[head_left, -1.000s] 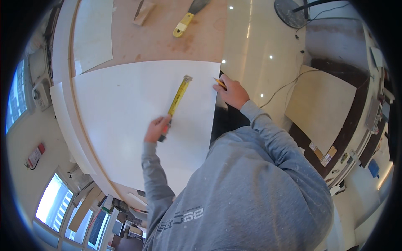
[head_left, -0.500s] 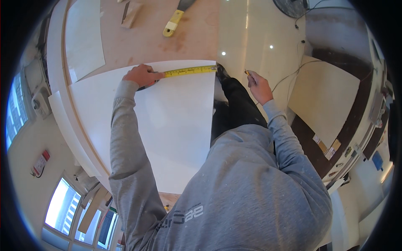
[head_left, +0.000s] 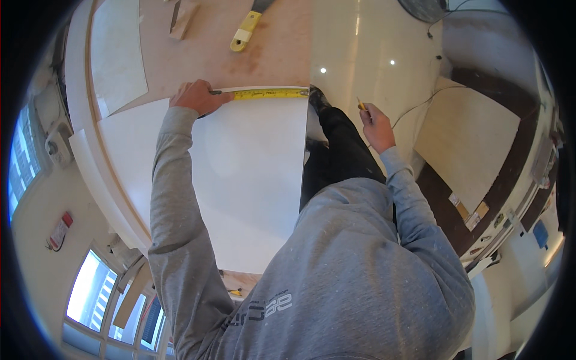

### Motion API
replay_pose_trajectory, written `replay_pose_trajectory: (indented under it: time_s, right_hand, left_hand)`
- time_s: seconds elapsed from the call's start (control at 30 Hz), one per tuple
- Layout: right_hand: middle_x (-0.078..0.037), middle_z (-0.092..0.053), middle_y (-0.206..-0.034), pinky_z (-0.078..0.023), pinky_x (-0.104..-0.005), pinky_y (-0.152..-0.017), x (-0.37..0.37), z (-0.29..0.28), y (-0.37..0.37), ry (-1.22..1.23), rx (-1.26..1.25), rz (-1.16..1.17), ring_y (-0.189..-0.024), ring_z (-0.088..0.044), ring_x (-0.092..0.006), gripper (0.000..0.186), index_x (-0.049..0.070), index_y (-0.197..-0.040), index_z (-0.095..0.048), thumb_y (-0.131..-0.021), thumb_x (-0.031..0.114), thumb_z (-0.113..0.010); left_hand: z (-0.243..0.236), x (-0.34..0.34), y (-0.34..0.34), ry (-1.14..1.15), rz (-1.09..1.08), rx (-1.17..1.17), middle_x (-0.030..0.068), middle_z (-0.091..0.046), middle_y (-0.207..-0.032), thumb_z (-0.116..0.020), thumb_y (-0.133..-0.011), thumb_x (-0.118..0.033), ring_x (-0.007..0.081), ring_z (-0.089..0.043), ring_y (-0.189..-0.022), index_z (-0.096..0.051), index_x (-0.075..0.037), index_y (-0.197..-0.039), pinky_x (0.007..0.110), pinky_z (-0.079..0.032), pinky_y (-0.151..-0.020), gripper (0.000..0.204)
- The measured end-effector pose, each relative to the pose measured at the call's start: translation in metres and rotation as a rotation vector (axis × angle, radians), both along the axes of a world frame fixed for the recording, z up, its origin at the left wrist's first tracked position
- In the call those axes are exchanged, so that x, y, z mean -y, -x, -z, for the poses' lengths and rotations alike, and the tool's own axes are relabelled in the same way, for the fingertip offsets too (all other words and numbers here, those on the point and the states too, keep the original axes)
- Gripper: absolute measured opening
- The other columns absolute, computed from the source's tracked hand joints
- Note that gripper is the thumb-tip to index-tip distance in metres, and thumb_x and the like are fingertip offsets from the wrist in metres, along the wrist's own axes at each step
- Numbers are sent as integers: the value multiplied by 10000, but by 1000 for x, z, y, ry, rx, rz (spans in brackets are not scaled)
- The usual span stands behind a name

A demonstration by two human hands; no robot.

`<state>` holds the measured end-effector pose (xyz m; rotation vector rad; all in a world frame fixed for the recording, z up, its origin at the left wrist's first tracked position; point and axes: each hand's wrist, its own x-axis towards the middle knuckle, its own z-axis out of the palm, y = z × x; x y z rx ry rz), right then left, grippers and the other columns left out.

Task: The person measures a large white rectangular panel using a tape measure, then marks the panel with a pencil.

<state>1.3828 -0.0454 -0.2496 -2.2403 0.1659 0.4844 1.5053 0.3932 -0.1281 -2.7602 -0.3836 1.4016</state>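
Observation:
My left hand (head_left: 197, 98) is closed around the case of a tape measure near the far edge of a white board (head_left: 252, 174). The yellow tape measure blade (head_left: 270, 93) runs out to the right along that edge, its metal end at the board's right corner. Over the floor to the right of the board, my right hand (head_left: 378, 128) is closed on a short, thin yellow pencil-like tool (head_left: 361, 106), its pointed tip facing away from me. Most of the tape case is hidden under my left fingers.
Beyond the board, a scraper (head_left: 245, 33) with a yellow handle and a small wooden block (head_left: 183, 19) lie on the tan tabletop (head_left: 270, 60). A white sheet (head_left: 117, 57) lies at far left. A pale panel (head_left: 468, 138) rests at right, with a cable (head_left: 414, 108) across it.
My left hand has shifted slightly up and left, and the tape blade now lies closer to the board's far edge. My right hand has moved slightly right with the pencil-like tool.

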Motion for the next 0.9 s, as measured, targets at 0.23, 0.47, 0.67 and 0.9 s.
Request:
replay_pose_trajectory:
  time_s: [0.23, 0.47, 0.67, 0.9]
  right_hand:
    - [-23, -564, -722, -481, -322, -626, -32, -69, -49, -412, -230, 353, -654, -548, -151, 261, 14, -1150, -654, -1100, 266, -612]
    - [27, -510, -782, -362, -229, -537, -93, -93, -54, -522, -10, 147, -595, -421, -38, 223, 41, -1086, -640, -1124, 252, -577]
    - [28, -522, -709, -378, -284, -543, -99, -112, -67, -675, -189, 274, -607, -428, -66, 244, 8, -995, -643, -1102, 225, -610]
    - [5, -529, -645, -403, -291, -542, -103, -72, -59, -172, -146, -21, -567, -473, -87, 359, -5, -895, -665, -983, 327, -769]
  left_hand:
    - [-12, -15, -1, -124, -9, 69, 134, -746, -1261, -761, -739, -799, 333, -681, -1214, -752, -106, -1236, 469, -513, -1024, 853]
    - [-13, -61, 10, -165, -12, 181, 147, -745, -1257, -766, -717, -820, 336, -675, -1231, -749, -92, -1232, 499, -517, -1020, 891]
    - [-14, -119, 9, -252, -64, 138, 176, -739, -1246, -756, -717, -829, 335, -682, -1208, -750, -44, -1152, 462, -537, -993, 898]
    - [-13, -161, 8, -235, -73, 157, 173, -751, -1171, -749, -755, -794, 311, -706, -1129, -754, -22, -1113, 430, -541, -973, 851]
